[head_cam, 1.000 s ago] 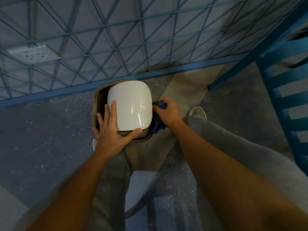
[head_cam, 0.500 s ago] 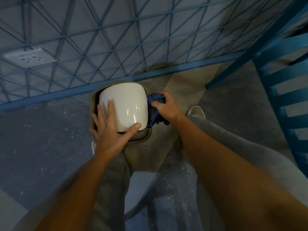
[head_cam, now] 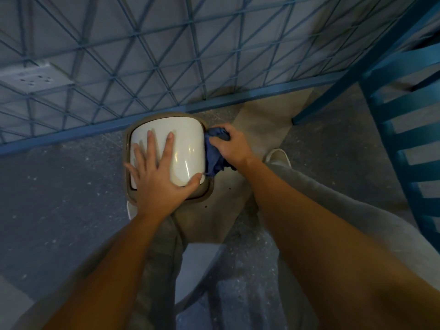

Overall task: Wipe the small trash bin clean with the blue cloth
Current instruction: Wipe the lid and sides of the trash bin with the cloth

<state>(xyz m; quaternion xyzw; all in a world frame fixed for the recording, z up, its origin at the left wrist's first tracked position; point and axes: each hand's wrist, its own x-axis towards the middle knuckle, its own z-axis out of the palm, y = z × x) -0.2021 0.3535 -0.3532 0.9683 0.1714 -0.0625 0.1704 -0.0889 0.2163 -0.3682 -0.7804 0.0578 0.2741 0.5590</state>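
The small trash bin (head_cam: 188, 139) stands on the floor by the wall, seen from above: a glossy white top inside a brown rim. My left hand (head_cam: 157, 177) lies flat on the white top with fingers spread and the thumb hooked over its near edge. My right hand (head_cam: 232, 146) is closed around the bunched blue cloth (head_cam: 213, 156) and presses it against the bin's right side. Part of the cloth hangs down below the hand.
A blue wire grid (head_cam: 166, 67) covers the wall just behind the bin, with a white socket plate (head_cam: 35, 77) at left. A blue slatted chair (head_cam: 409, 129) stands at right. My grey-trousered legs and white shoes (head_cam: 278, 156) flank the bin on a speckled floor.
My left hand slid farther onto the white top and spread flat. My right hand with the cloth moved up along the bin's right side toward the far corner.
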